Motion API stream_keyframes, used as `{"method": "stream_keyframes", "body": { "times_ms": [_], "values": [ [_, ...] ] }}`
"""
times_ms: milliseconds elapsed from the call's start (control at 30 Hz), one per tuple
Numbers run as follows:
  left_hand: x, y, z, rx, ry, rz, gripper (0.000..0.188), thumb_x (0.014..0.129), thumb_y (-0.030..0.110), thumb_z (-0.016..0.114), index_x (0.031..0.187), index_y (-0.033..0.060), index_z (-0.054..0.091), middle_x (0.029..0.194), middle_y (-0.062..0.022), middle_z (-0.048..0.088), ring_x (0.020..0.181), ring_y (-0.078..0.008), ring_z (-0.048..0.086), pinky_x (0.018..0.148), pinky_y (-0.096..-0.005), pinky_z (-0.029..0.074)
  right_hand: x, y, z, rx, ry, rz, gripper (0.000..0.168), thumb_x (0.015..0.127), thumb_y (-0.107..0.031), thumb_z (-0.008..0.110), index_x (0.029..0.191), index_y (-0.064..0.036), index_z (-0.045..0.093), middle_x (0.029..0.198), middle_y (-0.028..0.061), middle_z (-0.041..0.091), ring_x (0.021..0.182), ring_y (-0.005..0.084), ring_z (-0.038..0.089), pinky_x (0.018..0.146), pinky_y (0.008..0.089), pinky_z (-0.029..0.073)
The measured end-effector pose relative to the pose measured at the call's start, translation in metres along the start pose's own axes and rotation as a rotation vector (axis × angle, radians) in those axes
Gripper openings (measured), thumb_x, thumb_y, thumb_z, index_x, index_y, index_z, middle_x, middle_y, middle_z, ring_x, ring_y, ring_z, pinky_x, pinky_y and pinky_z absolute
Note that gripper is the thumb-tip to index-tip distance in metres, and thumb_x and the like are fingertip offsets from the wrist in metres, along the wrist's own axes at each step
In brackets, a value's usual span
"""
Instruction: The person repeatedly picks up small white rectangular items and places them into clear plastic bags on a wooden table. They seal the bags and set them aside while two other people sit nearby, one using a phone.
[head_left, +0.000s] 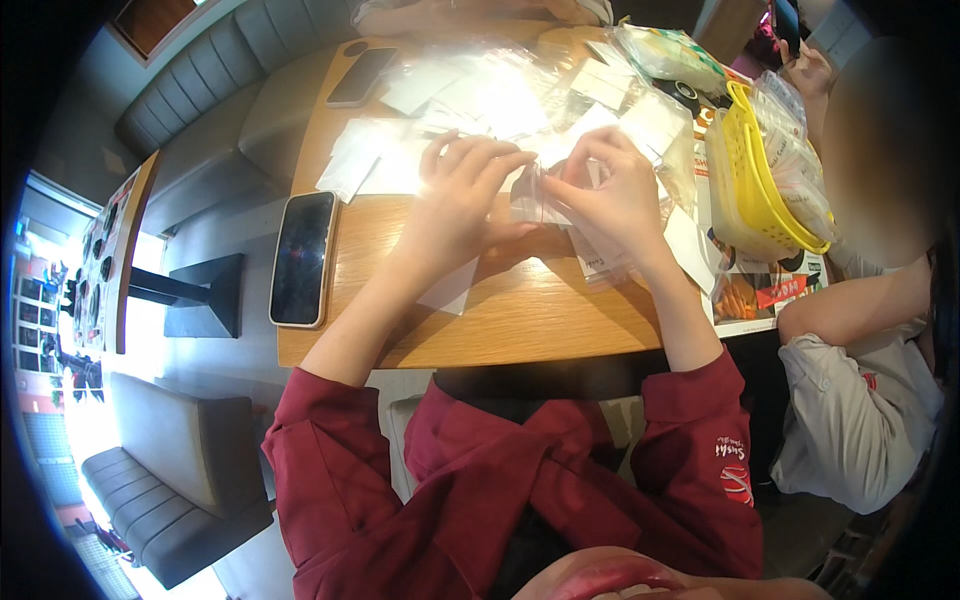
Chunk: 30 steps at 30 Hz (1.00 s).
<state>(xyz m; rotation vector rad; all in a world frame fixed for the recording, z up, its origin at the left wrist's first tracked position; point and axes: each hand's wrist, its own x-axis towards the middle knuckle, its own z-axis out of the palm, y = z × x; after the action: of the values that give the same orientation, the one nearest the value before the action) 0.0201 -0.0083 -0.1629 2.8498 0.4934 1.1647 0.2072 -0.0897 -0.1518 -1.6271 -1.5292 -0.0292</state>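
Observation:
Above the wooden table, a small clear plastic bag (535, 196) is between my two hands. My right hand (619, 191) pinches its right side between thumb and fingers. My left hand (472, 184) holds its left side, index fingertip at the upper edge and thumb lower down; the exact contact is hard to see in the glare. Beneath my right wrist lie clear packets (600, 259) bearing writing, partly covered. A translucent white sheet (454, 291) is on the table below my left hand.
White papers (356, 154) and plastic bags spread across the wooden table (525, 322). One phone (302, 259) lies at left, another phone (362, 77) farther back. A yellow basket (757, 169) of packets stands right on a printed placemat (750, 300). Other people sit at right and opposite.

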Motion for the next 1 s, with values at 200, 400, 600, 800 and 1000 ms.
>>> {"method": "stream_keyframes", "body": {
  "times_ms": [200, 400, 600, 800, 1000],
  "values": [
    [0.003, -0.001, 0.001, -0.092, -0.021, 0.012, 0.066, 0.058, 0.031, 0.083, 0.117, 0.0149, 0.058, 0.114, -0.0016, 0.057, 0.112, -0.0233, 0.049, 0.101, -0.0446, 0.032, 0.013, 0.007, -0.007, 0.161, -0.089, -0.264, 0.026, 0.075, -0.024, 0.072, 0.091, -0.003, 0.072, 0.089, 0.0132, 0.069, 0.078, 0.0253, 0.066, 0.072, 0.0317, 0.051],
    [0.003, -0.001, 0.002, -0.123, -0.059, 0.081, 0.07, 0.057, 0.032, 0.083, 0.12, 0.0139, 0.057, 0.115, -0.0035, 0.057, 0.112, -0.0248, 0.05, 0.1, -0.0454, 0.034, 0.007, 0.017, -0.011, 0.391, -0.412, 0.053, 0.022, 0.081, -0.015, 0.067, 0.097, -0.001, 0.071, 0.088, 0.0102, 0.071, 0.08, 0.0141, 0.065, 0.072, 0.0302, 0.052],
    [0.004, 0.002, -0.001, -0.12, -0.089, 0.106, 0.069, 0.064, 0.038, 0.081, 0.122, 0.008, 0.057, 0.113, -0.0071, 0.06, 0.112, -0.0255, 0.052, 0.101, -0.0434, 0.034, 0.01, 0.02, -0.013, 0.428, -0.518, 0.162, 0.019, 0.078, -0.013, 0.067, 0.093, -0.002, 0.072, 0.084, 0.0076, 0.071, 0.077, 0.0116, 0.064, 0.071, 0.0269, 0.051],
    [0.004, 0.006, -0.003, -0.161, -0.088, 0.088, 0.069, 0.064, 0.037, 0.081, 0.122, 0.0082, 0.057, 0.115, -0.0067, 0.06, 0.112, -0.0254, 0.053, 0.102, -0.044, 0.033, 0.009, 0.008, -0.014, 0.388, -0.498, 0.277, 0.016, 0.078, -0.007, 0.066, 0.091, 0.001, 0.071, 0.084, 0.0071, 0.069, 0.08, 0.0099, 0.061, 0.074, 0.0265, 0.05],
    [0.005, 0.007, -0.001, -0.102, -0.108, 0.061, 0.071, 0.064, 0.036, 0.081, 0.124, 0.0089, 0.056, 0.116, -0.0073, 0.06, 0.112, -0.0255, 0.052, 0.103, -0.0433, 0.032, 0.007, 0.012, -0.013, 0.36, -0.447, 0.301, 0.018, 0.081, -0.011, 0.067, 0.095, 0.0, 0.071, 0.088, 0.0076, 0.069, 0.083, 0.0102, 0.061, 0.074, 0.0268, 0.05]
  ]
}}
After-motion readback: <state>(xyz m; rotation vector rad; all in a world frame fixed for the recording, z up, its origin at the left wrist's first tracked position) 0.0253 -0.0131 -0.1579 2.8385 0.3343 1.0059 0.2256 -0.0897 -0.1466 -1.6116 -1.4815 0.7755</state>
